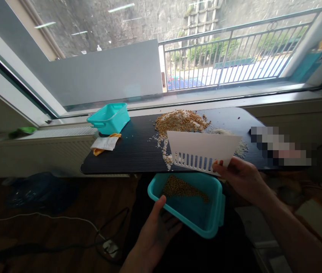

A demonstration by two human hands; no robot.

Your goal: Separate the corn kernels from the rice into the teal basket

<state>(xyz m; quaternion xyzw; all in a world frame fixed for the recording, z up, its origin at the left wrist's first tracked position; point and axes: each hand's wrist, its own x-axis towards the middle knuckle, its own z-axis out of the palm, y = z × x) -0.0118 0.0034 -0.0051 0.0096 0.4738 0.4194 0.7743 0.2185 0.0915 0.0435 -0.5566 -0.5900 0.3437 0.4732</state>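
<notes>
My left hand (158,231) grips the near rim of a turquoise plastic bin (189,220), its thumb over the edge and fingers underneath. Brownish-yellow beans lie in the bin, mostly toward its far left side. In my right hand (243,176) is a white slotted plastic panel (203,146), pinched at its lower right corner. The panel stands tilted at the table's front edge, just above the bin. Behind it rises a pile of mixed beans and white grains (180,119). Loose white grains (166,157) trail down to the panel's left, and more lie to its right.
A second turquoise bin (112,117) stands at the table's back left, with a folded white and yellow cloth or paper (105,143) before it. The dark tabletop (138,148) borders a window. A blurred-out object lies at right. Cables and a power strip (110,248) are on the floor.
</notes>
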